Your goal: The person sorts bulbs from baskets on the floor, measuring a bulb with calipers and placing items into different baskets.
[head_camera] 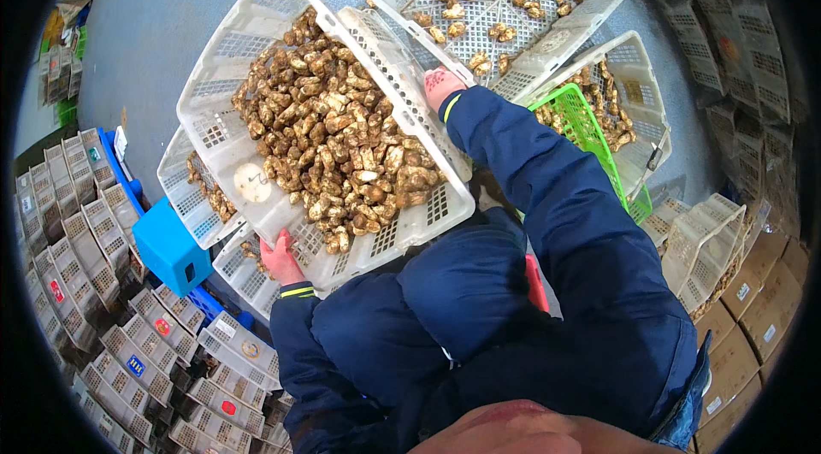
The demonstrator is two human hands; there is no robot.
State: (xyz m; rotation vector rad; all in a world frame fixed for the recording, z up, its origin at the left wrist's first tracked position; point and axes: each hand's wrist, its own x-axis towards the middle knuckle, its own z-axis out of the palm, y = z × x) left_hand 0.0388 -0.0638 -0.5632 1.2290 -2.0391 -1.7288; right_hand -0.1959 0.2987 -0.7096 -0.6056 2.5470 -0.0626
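A large white plastic crate [221, 72], tilted and heaped with brown-and-cream matsutake-like mushrooms [333, 133], stands in front of me. At its near left wall, my left hand [281, 258] has its fingers against the plastic; whether they grip it is hidden. My right hand [442, 86] is beyond the crate's right side, beside a second white crate [596, 11] with scattered mushrooms on its floor; its fingers are mostly out of sight. Right of my right sleeve, a green plastic basket [600, 140] leans in another white crate [641, 79] holding more mushrooms.
More white crates [183, 197] with mushrooms lie under the heaped crate. A blue plastic box [170, 249] stands at left, near many stacked crates [147, 351]. White crates [699, 249] and cardboard boxes [725, 358] stand at right. Blue-grey floor [147, 24] shows at the upper left.
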